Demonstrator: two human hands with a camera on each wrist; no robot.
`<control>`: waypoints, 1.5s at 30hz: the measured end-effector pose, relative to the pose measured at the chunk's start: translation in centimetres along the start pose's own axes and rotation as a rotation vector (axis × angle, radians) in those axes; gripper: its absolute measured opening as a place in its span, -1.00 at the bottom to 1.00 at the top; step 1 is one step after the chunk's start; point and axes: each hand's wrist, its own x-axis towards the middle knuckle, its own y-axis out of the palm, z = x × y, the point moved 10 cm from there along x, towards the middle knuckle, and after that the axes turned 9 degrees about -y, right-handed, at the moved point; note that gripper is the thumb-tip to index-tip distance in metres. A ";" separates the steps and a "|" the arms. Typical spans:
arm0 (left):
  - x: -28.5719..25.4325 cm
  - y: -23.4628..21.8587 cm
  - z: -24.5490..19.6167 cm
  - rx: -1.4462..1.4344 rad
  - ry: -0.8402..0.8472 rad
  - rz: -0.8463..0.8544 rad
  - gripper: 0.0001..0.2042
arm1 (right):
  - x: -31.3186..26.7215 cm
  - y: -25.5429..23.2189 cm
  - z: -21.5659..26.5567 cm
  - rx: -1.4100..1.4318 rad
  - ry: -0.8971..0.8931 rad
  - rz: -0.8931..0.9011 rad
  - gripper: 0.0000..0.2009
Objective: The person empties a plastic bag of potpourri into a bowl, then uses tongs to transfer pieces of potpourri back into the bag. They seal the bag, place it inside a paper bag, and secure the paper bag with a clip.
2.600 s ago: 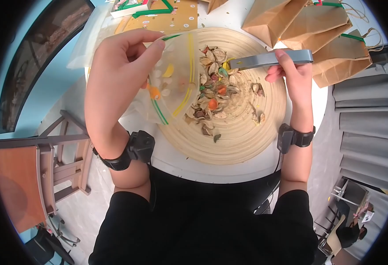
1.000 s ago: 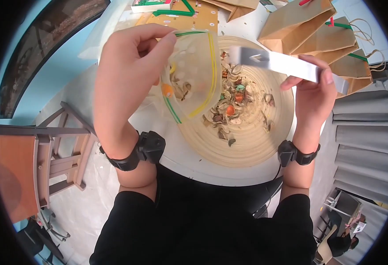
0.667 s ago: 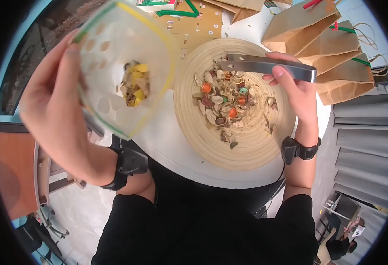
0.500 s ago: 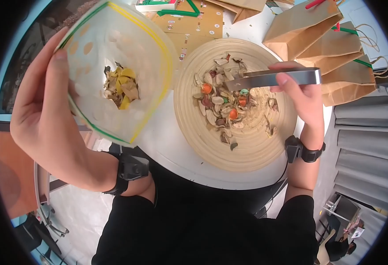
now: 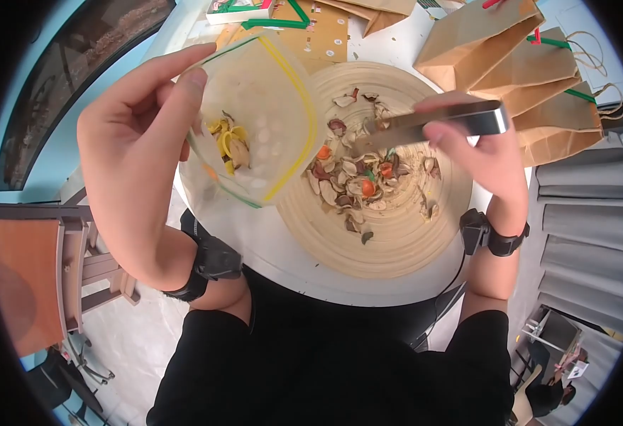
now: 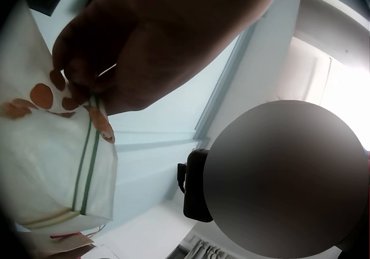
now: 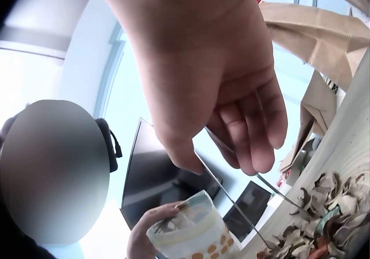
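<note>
My left hand (image 5: pixel 138 135) pinches the rim of a clear zip bag (image 5: pixel 276 106) with green and yellow seal strips. Yellow and tan dried petals (image 5: pixel 233 145) lie inside the bag, whose mouth faces the plate. My right hand (image 5: pixel 478 145) holds metal tongs (image 5: pixel 460 122) between thumb and fingers. The tongs' tips reach into a heap of potpourri (image 5: pixel 347 170), with tan, brown, orange and green pieces, on a round ribbed wooden plate (image 5: pixel 404 248). In the right wrist view, the two arms of the tongs (image 7: pixel 231 200) stand apart with their ends at the potpourri.
Several brown paper bags (image 5: pixel 475 42) stand at the back right of the white table (image 5: pixel 247 248). A white box (image 5: pixel 240 11) and a green frame-like piece (image 5: pixel 283 21) lie at the back on a tan printed sheet (image 5: pixel 326 46). A wooden chair (image 5: pixel 98 263) is at left.
My left hand swung the bag left and up off the plate, then brought it partway back right. The tongs moved from the bag's mouth into the potpourri. More yellow petals show in the bag.
</note>
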 end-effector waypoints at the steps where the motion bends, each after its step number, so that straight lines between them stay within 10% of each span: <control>1: 0.0 0.2 0.0 0.002 0.000 0.007 -0.79 | 0.1 -0.7 -0.4 0.042 -0.009 -0.080 -0.77; 18: -0.3 5.0 0.1 0.026 -0.060 0.243 -0.82 | -3.1 -3.5 -8.2 0.382 0.132 -0.265 -0.79; 30: 0.2 7.2 0.9 0.045 -0.031 0.303 -0.81 | -3.0 -1.3 -5.9 0.372 0.103 -0.286 -0.76; 39: 0.7 8.1 1.0 0.082 0.020 0.253 -0.79 | -3.7 -0.3 1.3 0.392 -0.245 -0.462 -0.78; 45: 1.6 5.3 1.1 0.015 0.040 0.163 -0.79 | -4.4 -4.8 -2.9 0.346 -0.065 -0.468 -0.74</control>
